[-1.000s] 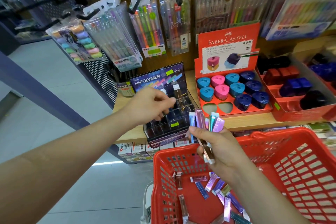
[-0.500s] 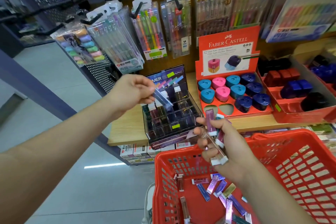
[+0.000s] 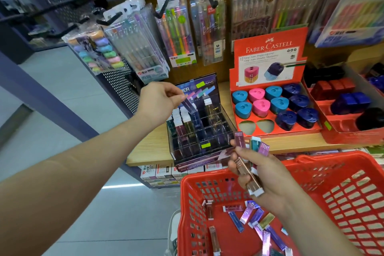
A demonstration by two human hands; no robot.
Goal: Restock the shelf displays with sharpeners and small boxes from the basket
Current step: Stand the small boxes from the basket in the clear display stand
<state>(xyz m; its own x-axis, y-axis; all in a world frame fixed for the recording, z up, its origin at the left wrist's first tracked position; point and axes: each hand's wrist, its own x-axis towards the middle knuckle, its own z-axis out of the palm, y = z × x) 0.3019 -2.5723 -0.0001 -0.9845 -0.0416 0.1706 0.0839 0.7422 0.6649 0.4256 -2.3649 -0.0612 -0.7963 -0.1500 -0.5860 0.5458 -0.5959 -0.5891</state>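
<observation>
A wooden shelf [image 3: 149, 147] under hanging pen packs [image 3: 178, 33] carries a clear display case [image 3: 216, 129] at its front edge, toward the left corner. To the right of it is a red sharpener tray [image 3: 270, 131] with two empty sockets in its front row. The red basket [image 3: 332, 164] sits below the shelf's front edge, with loose small boxes [image 3: 249, 214] on its floor.

The blue box [image 3: 190, 106] hangs tilted over the case's rear rows, just above boxes standing there. If it comes down askew, it could snag a divider or knock a neighbour over. The bundle in the right hand [image 3: 268, 174] is fanned unevenly, and the copper-coloured box lying low across it looks likeliest to slip into the basket.

On the left hand [image 3: 160, 102], the fingers [image 3: 175, 95] are nearly closed and pinch the blue box by its upper end. The right hand's fingers curl round several boxes.
</observation>
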